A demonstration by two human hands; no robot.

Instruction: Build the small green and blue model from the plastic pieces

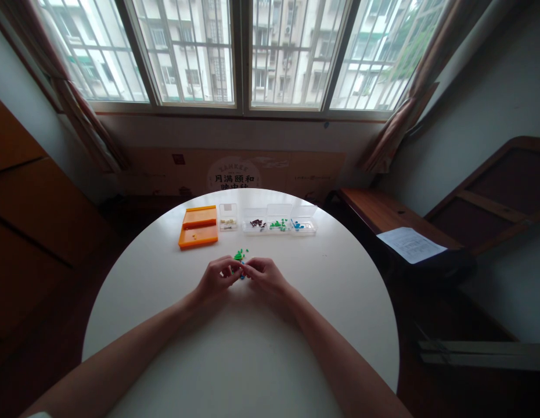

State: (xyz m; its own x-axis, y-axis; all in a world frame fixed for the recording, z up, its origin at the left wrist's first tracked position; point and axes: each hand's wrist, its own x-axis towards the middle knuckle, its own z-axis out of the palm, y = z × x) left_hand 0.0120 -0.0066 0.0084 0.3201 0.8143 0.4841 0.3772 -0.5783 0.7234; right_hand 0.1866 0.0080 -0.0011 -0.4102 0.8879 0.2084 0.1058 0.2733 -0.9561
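At the middle of the white round table (200, 360), my left hand (216, 275) and my right hand (265, 273) meet fingertip to fingertip. Both are closed in a pinch around a small cluster of green and blue toy bricks (243, 276). The fingers hide most of this cluster, so its exact shape cannot be made out. Just beyond the fingertips, green bricks (239, 254) show, with a loose one slightly to their right. Both forearms reach in from the near edge.
Behind my hands sit an orange two-part tray (199, 237) and a small clear box (228, 226) of pale pieces. To their right, an open clear compartment box (279, 233) holds dark, green and blue pieces. A printed sheet (410, 245) lies on a wooden bench (378, 215) at right.
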